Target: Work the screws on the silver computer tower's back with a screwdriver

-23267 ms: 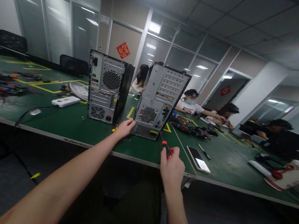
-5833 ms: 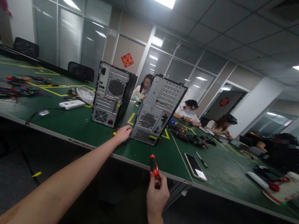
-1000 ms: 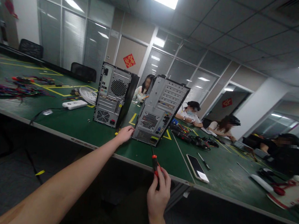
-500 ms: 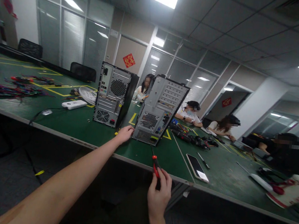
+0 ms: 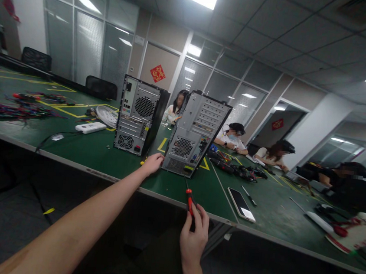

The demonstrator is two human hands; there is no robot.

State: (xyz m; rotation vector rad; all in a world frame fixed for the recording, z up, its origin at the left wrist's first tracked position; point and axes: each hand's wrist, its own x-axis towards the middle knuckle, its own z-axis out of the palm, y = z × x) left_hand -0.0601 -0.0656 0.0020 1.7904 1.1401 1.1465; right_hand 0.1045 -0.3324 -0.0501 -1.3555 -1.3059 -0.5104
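Two desktop computer cases stand upright with their rear panels facing me. My left hand (image 5: 153,164) is at the lower left edge of the right-hand computer case (image 5: 188,129), its fingers closed against that edge and partly hidden. A screwdriver (image 5: 189,197) with a red and black handle is held in my right hand (image 5: 195,232). Its thin shaft points up to the bottom of the same case; whether the tip touches a screw is too small to tell. The other computer case (image 5: 136,115) stands to the left. A small yellow object (image 5: 142,163) lies beside my left wrist.
On the green table (image 5: 80,151) are a white power strip (image 5: 90,127), bundled cables (image 5: 12,108) and a white fan-like grille (image 5: 107,115). To the right lie a phone (image 5: 241,205), a thin tool (image 5: 249,195) and dark cables (image 5: 232,166). Several people sit along the far side.
The screwdriver and my right hand have shifted very slightly to the left. My left hand and both cases stay where they were.
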